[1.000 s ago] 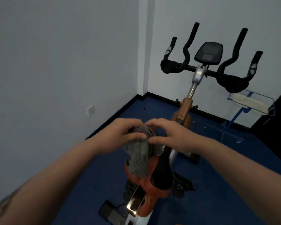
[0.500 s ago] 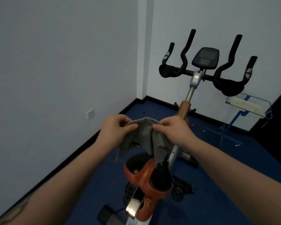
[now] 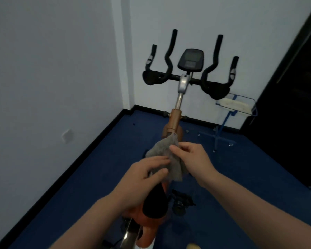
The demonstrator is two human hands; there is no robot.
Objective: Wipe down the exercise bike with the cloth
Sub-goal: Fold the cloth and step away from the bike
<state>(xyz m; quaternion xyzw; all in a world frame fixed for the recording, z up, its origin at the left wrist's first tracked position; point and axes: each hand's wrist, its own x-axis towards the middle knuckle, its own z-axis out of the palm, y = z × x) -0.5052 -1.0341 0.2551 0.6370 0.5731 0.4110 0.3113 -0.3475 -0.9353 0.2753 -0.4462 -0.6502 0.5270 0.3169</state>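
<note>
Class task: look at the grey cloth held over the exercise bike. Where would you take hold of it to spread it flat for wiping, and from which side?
Grip the cloth by its free far corner, which sticks up toward the handlebar post. Come from above and in front, since the left hand and right hand already hold the bunched near part and the rest hangs limp over the seat.
</note>
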